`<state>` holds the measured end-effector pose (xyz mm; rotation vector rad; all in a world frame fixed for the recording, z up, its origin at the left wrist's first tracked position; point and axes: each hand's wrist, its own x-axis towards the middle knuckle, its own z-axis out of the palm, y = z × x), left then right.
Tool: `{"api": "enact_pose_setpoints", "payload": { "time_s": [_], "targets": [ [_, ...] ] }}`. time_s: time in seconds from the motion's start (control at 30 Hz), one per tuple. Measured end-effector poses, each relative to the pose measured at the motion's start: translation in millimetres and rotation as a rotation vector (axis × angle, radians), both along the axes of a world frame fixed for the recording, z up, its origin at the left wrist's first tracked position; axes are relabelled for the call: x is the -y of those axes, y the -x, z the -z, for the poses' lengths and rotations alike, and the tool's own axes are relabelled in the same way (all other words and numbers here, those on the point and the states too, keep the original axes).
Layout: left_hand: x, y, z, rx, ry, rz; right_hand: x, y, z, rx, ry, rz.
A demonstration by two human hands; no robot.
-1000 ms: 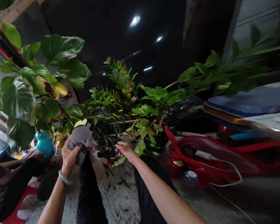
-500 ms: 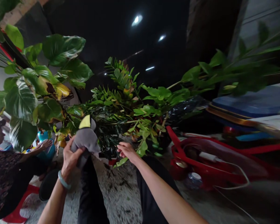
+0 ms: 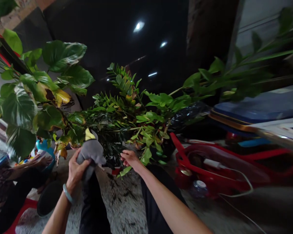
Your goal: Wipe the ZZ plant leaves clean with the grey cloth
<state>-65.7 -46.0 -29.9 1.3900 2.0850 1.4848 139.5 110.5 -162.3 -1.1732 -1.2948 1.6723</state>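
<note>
My left hand [image 3: 76, 169], a pale green bangle on its wrist, grips a grey cloth [image 3: 91, 152] with a yellow patch at its top. The cloth is pressed against a leaf of the potted plant [image 3: 117, 113] in front of me. My right hand [image 3: 129, 159] reaches into the same plant's lower stems, its fingers curled loosely against the small green leaves; whether it grips one I cannot tell. My knees in black trousers [image 3: 94, 198] sit under both arms.
A big-leaved plant [image 3: 26, 97] fills the left. Another person's arm [image 3: 26, 165] lies at lower left near a teal pot [image 3: 42, 146] and a black bowl [image 3: 47, 200]. A red plastic chair frame [image 3: 210, 165] with a white cable lies at right on the speckled floor.
The cloth in my left hand has shifted slightly along the leaf. The other person's hand has moved near the teal pot. My right hand stays in the stems.
</note>
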Motion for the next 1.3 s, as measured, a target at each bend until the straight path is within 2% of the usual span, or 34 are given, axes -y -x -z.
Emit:
{"api": "enact_pose_setpoints", "payload": {
  "time_s": [0.07,0.13,0.2,0.3,0.37,0.4,0.43,0.5,0.57,0.63,0.7,0.77,0.83,0.9,1.0,1.1,1.13,1.2,1.3],
  "targets": [
    [-9,0,-19.5,-0.032,-0.132,-0.143,1,1,-0.1,0.000,-0.004,0.003],
    [-21,-2,-28.6,-0.046,-0.205,-0.175,3,2,-0.8,-0.001,-0.009,0.001],
    [-30,-6,-22.8,-0.042,-0.176,-0.093,5,5,-1.7,0.001,-0.008,0.002],
    [-30,-14,1.7,-0.042,-0.007,0.073,5,7,-2.1,0.006,0.000,0.009],
    [-22,-18,11.9,-0.028,0.073,0.114,3,5,-1.8,0.005,0.003,0.010],
    [-18,-20,11.4,-0.020,0.070,0.103,3,4,-1.7,0.002,0.002,0.009],
    [-16,-22,6.7,-0.015,0.038,0.077,2,2,-1.7,-0.002,-0.001,0.009],
    [-16,-25,-12.7,-0.037,-0.085,-0.005,2,-1,-2.1,-0.012,-0.013,0.010],
    [-25,-29,-36.4,-0.103,-0.225,-0.084,3,-3,-3.4,-0.019,-0.024,0.009],
    [-39,-34,-52.5,-0.171,-0.300,-0.093,4,-3,-5.0,-0.019,-0.031,0.007],
    [-53,-38,-55.0,-0.204,-0.265,-0.005,6,-2,-6.4,-0.019,-0.035,0.004],
    [-59,-40,-47.0,-0.212,-0.106,0.170,7,-1,-6.9,-0.021,-0.037,0.003],
    [-56,-40,-38.7,-0.212,0.081,0.352,7,-1,-6.3,-0.023,-0.034,-0.001],
    [-48,-40,-39.5,-0.180,0.161,0.429,5,-2,-5.1,-0.022,-0.027,-0.005],
    [-44,-42,-59.7,-0.125,-0.001,0.330,4,-5,-4.3,-0.013,-0.020,-0.001],
    [-59,-46,-76.1,-0.163,-0.239,0.188,6,-5,-6.7,-0.004,-0.027,-0.004],
    [-66,-46,-75.1,-0.169,-0.276,0.162,8,-4,-7.9,-0.003,-0.033,-0.007],
    [-77,-45,-61.9,-0.141,-0.242,0.183,11,-2,-10.2,-0.003,-0.043,-0.011],
    [-76,-41,-30.5,-0.087,-0.015,0.311,13,0,-11.3,-0.009,-0.046,-0.012]
  ]
}}
